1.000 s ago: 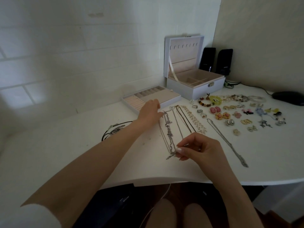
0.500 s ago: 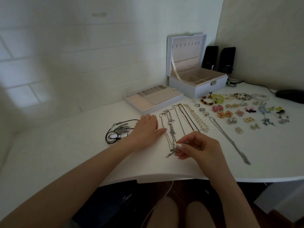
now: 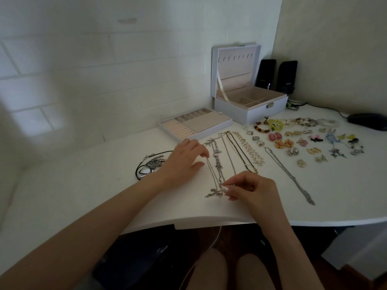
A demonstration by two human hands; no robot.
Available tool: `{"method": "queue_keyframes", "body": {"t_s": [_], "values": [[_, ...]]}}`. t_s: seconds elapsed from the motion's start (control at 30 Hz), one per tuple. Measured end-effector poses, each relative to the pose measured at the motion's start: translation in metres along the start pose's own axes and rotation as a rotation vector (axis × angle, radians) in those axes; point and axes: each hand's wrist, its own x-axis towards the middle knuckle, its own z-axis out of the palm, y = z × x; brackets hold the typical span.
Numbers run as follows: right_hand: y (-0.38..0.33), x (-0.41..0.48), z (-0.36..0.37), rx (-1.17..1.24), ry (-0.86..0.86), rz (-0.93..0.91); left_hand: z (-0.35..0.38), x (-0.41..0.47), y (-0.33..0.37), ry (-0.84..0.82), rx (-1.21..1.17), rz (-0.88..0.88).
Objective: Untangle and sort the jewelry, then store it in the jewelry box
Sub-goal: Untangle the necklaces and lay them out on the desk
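White curved-edged table. My landmark: open white jewelry box, at the back. Left of box, pale compartmented tray. In front of box, silver chains laid parallel; colourful earrings front-right. Black mouse right of box.

Bare white worktop lies open left of a tangled black cord necklace. Silver chains fill the middle and scattered colourful earrings the right. An open white jewelry box and beige-lined tray block the back.
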Motion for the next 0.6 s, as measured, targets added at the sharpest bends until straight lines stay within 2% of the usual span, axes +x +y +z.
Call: {"method": "queue_keyframes", "body": {"t_s": [0.07,0.13,0.6], "values": [[-0.002,-0.001,-0.001,-0.005,-0.013,-0.003,0.002,-0.001,0.000,-0.033,-0.010,0.112],[-0.003,-0.002,-0.001,0.005,-0.027,0.000,0.004,-0.002,0.000,-0.069,0.064,0.131],[-0.001,-0.001,-0.003,-0.123,-0.072,0.057,0.020,0.039,-0.029,-0.289,0.359,-0.076]]}}
